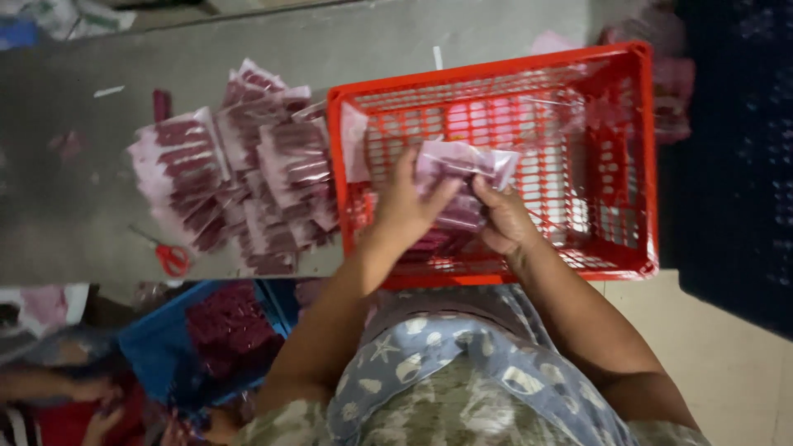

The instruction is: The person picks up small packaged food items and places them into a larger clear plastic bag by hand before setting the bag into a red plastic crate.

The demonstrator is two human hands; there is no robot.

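Note:
Both my hands are inside a red plastic basket [636, 165] on a grey table. My left hand [405, 206] and my right hand [504, 219] together grip a stack of clear plastic packets with dark maroon contents [462, 177]; the top packet sticks up above my fingers. More such packets lie on the basket floor under my hands, partly hidden.
A spread of the same maroon packets [239, 173] lies on the grey table [66, 198] left of the basket. Red-handled scissors [169, 256] rest near the table's edge. A blue bin [165, 351] of maroon pieces sits below left, with another person's hand [83, 388] beside it. A dark crate [735, 157] stands at right.

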